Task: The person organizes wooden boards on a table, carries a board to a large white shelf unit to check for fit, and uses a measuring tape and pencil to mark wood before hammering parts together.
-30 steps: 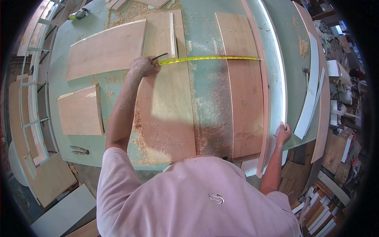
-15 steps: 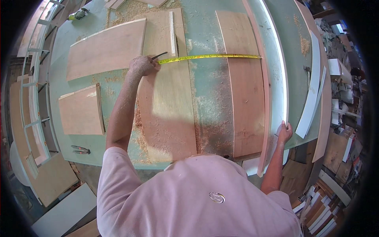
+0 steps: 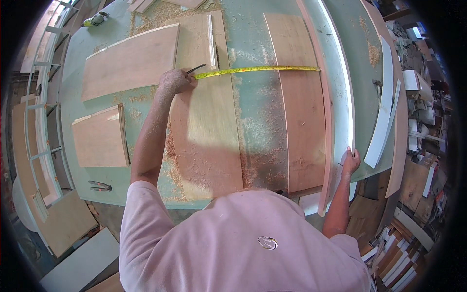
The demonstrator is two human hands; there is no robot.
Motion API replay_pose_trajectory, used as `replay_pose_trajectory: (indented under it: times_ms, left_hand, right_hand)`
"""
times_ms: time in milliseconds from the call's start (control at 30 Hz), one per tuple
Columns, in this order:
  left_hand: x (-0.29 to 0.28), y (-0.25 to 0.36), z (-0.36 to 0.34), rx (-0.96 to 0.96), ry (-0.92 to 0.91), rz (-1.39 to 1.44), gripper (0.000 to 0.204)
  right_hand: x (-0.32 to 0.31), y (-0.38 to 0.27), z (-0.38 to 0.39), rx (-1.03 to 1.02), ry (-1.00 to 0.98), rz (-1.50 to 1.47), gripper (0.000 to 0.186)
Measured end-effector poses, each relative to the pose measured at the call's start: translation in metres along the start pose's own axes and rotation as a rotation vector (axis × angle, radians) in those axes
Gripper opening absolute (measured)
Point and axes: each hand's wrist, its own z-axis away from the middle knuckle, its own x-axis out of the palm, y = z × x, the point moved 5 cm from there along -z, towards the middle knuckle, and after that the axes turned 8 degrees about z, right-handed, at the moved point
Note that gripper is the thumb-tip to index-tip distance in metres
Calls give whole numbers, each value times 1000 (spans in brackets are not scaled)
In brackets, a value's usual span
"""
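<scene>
My left hand (image 3: 176, 82) is closed at the left end of a yellow tape measure (image 3: 253, 69), and its case is hidden in the fist. A dark, thin pencil-like stick (image 3: 197, 68) pokes out of the same hand. The blade runs right, over a plywood panel (image 3: 211, 117) and a second panel (image 3: 306, 121), to a reddish wood strip (image 3: 328, 131). My right hand (image 3: 350, 159) grips the near end of a long white-edged board (image 3: 343, 117) beside that strip.
Plywood pieces (image 3: 131, 58) and a smaller stack (image 3: 99, 138) lie left on the green table (image 3: 146, 187). Pliers (image 3: 100, 186) rest near its front edge, a power tool (image 3: 95, 19) at the far left. White strips (image 3: 382, 121) lie right; wood shavings (image 3: 168, 9) are scattered about.
</scene>
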Motion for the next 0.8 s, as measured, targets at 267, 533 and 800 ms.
replay_pose_trajectory:
  times_ms: [267, 533, 800]
  left_hand:
    - [1, -2, -2, -6, 23, 15, 44]
    - [-1, 2, 1, 6, 31, 26, 36]
    - [8, -9, -11, -9, -12, -6, 44]
  right_hand:
    - [-3, -5, 1, 9, 16, -1, 32]
    - [-3, -3, 2, -4, 19, -2, 31]
    - [-7, -8, 2, -6, -15, 38, 29]
